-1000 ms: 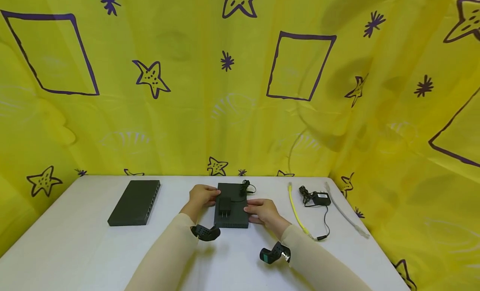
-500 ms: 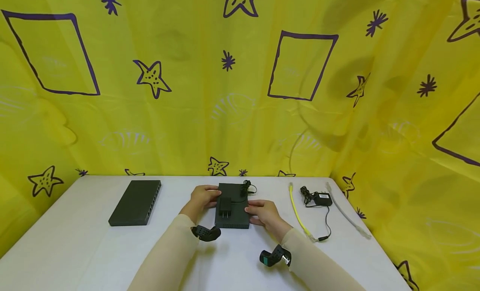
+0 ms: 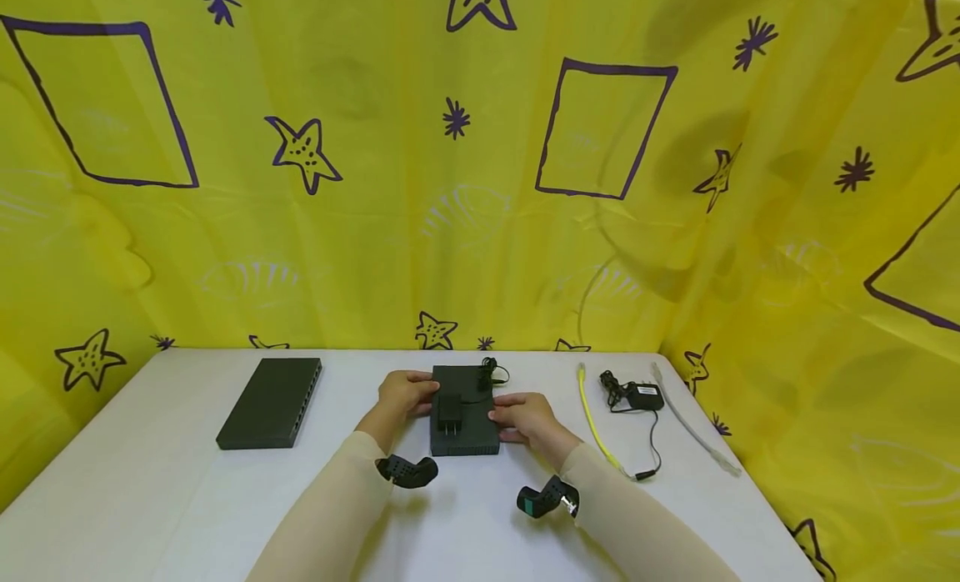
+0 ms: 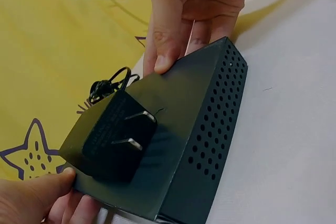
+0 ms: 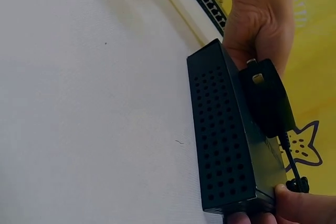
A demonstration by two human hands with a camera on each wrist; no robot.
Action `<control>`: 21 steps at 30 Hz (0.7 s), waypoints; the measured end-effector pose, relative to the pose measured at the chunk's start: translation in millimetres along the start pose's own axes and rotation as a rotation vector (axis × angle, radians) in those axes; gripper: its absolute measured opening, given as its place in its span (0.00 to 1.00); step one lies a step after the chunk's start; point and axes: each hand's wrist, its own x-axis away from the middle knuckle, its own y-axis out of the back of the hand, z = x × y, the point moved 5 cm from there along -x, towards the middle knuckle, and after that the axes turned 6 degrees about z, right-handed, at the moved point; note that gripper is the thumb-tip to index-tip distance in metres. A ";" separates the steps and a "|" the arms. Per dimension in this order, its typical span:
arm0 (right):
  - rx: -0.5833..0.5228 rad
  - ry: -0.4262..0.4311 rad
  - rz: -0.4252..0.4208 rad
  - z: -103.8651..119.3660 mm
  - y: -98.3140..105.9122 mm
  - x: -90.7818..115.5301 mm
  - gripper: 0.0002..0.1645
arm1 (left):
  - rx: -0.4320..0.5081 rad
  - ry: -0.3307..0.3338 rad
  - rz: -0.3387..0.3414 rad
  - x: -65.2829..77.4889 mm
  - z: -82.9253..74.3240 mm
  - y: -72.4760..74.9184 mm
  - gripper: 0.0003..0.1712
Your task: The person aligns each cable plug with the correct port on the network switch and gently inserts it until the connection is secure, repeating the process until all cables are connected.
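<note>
In the head view, a small black vented metal box (image 3: 476,432) is between my hands at the table's middle. A black power adapter (image 3: 449,408) with two metal prongs lies on its top, with a bundled cord (image 3: 487,373) at the far right corner. My left hand (image 3: 401,394) grips the box's left edge, thumb on top, fingers under it. My right hand (image 3: 528,419) holds the right edge likewise. The left wrist view shows the left thumb and fingers (image 4: 58,198) beside the adapter (image 4: 118,140). Whether the box touches the table cannot be told.
A larger black network switch (image 3: 270,403) lies at left; its ports (image 5: 210,6) show in the right wrist view. At right lie a yellow network cable (image 3: 592,419), another power adapter (image 3: 643,396) with its cord, and a grey cable (image 3: 693,428). A yellow patterned curtain (image 3: 360,248) surrounds the table.
The far end of the box has shifted very slightly left, with the adapter still on top. Both hands keep their hold.
</note>
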 end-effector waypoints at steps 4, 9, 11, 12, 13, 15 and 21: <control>0.017 -0.007 0.018 2.5 -0.3 -2.5 0.22 | 0.008 0.013 -0.014 0.7 2.4 4.0 0.18; 0.041 -0.017 0.048 5.9 -1.6 -5.2 0.21 | 0.029 0.021 -0.021 2.3 7.2 7.3 0.19; 0.051 -0.025 0.058 7.2 -1.6 -6.1 0.20 | 0.038 0.023 -0.017 2.3 9.6 7.7 0.20; 0.057 -0.028 0.062 7.7 -1.3 -6.9 0.20 | 0.041 0.018 -0.015 2.2 10.3 7.8 0.21; 0.062 -0.032 0.065 8.0 -1.2 -7.9 0.20 | 0.044 0.014 -0.014 3.3 10.4 7.9 0.21; 0.064 -0.042 0.069 8.5 -1.0 -9.7 0.20 | 0.046 0.013 -0.012 5.4 10.4 8.1 0.22; 0.059 -0.046 0.076 8.5 -1.3 -12.9 0.20 | 0.068 -0.007 0.005 11.6 10.8 10.2 0.23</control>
